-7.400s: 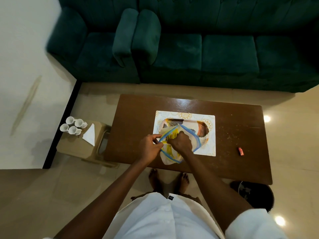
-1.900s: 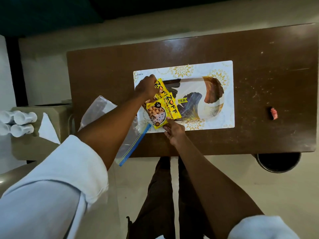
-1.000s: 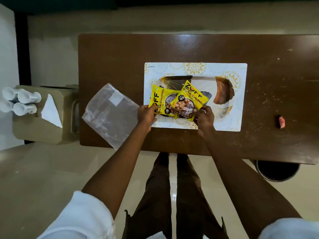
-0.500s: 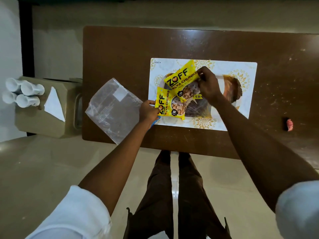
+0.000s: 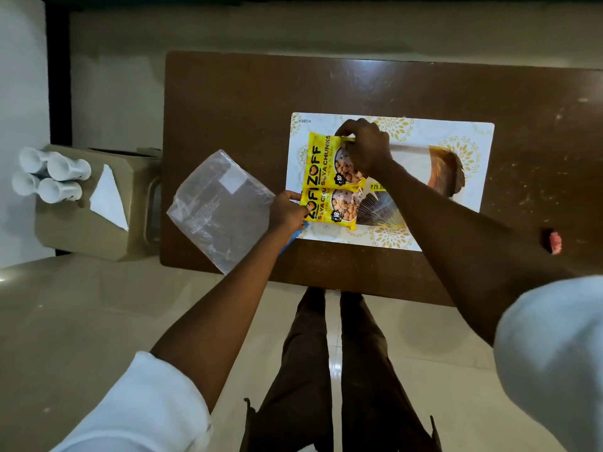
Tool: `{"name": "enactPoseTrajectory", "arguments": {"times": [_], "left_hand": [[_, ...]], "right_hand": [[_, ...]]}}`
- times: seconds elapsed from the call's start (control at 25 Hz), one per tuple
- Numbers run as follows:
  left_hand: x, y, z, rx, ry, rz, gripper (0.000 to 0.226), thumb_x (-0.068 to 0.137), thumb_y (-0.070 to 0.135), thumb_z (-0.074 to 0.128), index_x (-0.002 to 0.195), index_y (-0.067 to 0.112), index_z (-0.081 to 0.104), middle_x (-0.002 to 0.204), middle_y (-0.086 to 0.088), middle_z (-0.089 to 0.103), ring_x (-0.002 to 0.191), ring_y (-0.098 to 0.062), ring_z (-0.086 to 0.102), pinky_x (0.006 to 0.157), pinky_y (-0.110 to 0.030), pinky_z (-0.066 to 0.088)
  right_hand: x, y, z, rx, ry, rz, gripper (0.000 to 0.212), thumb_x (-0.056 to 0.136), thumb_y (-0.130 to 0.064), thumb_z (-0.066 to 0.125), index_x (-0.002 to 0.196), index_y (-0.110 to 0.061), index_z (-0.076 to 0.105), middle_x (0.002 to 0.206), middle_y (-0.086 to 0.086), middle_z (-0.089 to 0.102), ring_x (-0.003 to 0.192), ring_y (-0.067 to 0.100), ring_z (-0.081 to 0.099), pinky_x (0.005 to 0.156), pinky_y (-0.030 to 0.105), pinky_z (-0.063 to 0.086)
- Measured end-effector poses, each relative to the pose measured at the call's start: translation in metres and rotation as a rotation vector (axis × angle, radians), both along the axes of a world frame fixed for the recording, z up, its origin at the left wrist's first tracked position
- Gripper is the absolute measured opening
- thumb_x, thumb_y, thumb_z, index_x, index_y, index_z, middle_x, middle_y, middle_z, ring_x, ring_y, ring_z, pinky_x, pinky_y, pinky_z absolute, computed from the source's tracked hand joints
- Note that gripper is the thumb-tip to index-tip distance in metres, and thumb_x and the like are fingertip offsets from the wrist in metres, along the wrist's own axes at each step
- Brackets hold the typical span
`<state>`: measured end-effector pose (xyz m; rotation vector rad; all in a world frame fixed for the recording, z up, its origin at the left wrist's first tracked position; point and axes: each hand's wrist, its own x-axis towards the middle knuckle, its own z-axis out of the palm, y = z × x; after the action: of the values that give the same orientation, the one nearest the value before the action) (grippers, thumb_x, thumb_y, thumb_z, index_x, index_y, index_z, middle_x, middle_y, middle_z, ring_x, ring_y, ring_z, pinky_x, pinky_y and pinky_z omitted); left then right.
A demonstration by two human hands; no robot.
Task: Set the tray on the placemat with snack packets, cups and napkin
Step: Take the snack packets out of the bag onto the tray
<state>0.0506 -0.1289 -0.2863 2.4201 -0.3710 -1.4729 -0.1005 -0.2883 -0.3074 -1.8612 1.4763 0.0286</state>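
Pale floor tiles surround a dark brown worktop point(image 5: 228, 102), on which a white placemat point(image 5: 483, 158) with gold medallions carries a printed tray point(image 5: 447, 171). Two yellow snack packets lie side by side on the tray's left part: the far packet point(image 5: 323, 164) and the near packet point(image 5: 329, 208), their edges touching, each with its long axis running left to right and its printed top toward the left. The right hand point(image 5: 367, 148) pinches the far packet's upper right corner, fingers closed on the film; the left hand point(image 5: 287, 212) presses fingertips on the near packet's left edge. These pouches look light, crinkly and slick, likely to slide on the glossy tray, so the sealed edges or corners seem the safest hold. An empty clear bag point(image 5: 218, 207) lies just left of the placemat. The cups point(image 5: 49, 174) and folded napkin point(image 5: 109, 197) sit well apart on a beige stand point(image 5: 81, 236) at the left, not yet on the tray.
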Motion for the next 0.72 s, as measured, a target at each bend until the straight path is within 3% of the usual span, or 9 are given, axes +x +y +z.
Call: {"name": "enactPoseTrajectory", "arguments": {"times": [0.08,0.2,0.32,0.52,0.72], "left_hand": [[-0.001,0.000,0.000,-0.051,-0.089,-0.007,0.035,0.090,0.010,0.072,0.125,0.010,0.065,0.123,-0.016,0.071,0.104,-0.033,0.073,0.086,-0.043,0.063],[0.001,-0.019,0.005,-0.252,-0.157,0.000,0.035,0.096,0.024,0.069,0.128,0.009,0.064,0.124,-0.013,0.069,0.110,-0.028,0.068,0.090,-0.034,0.052],[0.004,-0.046,0.008,-0.318,-0.083,-0.049,0.039,0.096,0.029,0.071,0.127,0.005,0.067,0.124,-0.015,0.070,0.112,-0.025,0.067,0.098,-0.038,0.054],[0.001,-0.062,0.003,-0.277,-0.018,-0.073,0.036,0.093,0.012,0.074,0.127,0.003,0.070,0.122,-0.019,0.073,0.117,-0.031,0.070,0.099,-0.042,0.057],[-0.004,-0.057,0.000,-0.341,-0.068,-0.052,0.032,0.092,0.003,0.072,0.124,0.005,0.072,0.115,-0.018,0.075,0.102,-0.025,0.072,0.089,-0.035,0.061]], "right_hand": [[-0.016,0.012,0.001,0.010,-0.124,-0.216,0.030,0.092,-0.019,0.066,0.122,-0.021,0.070,0.132,0.005,0.066,0.122,0.027,0.064,0.103,0.046,0.048],[-0.045,0.046,-0.003,0.036,-0.253,-0.631,0.028,0.092,-0.023,0.075,0.114,-0.007,0.070,0.115,0.012,0.073,0.105,0.027,0.071,0.094,0.041,0.055],[-0.054,0.078,-0.009,0.265,-0.376,-0.872,0.037,0.095,-0.022,0.076,0.120,0.003,0.066,0.100,0.020,0.074,0.090,0.031,0.071,0.088,0.051,0.058],[-0.035,0.076,-0.011,0.410,-0.449,-0.903,0.039,0.094,-0.007,0.073,0.130,0.006,0.066,0.121,0.028,0.072,0.113,0.043,0.070,0.095,0.059,0.059],[-0.023,0.084,-0.006,0.290,-0.369,-0.935,0.032,0.087,-0.003,0.079,0.117,0.002,0.067,0.110,0.023,0.074,0.108,0.038,0.072,0.090,0.056,0.061]]}}
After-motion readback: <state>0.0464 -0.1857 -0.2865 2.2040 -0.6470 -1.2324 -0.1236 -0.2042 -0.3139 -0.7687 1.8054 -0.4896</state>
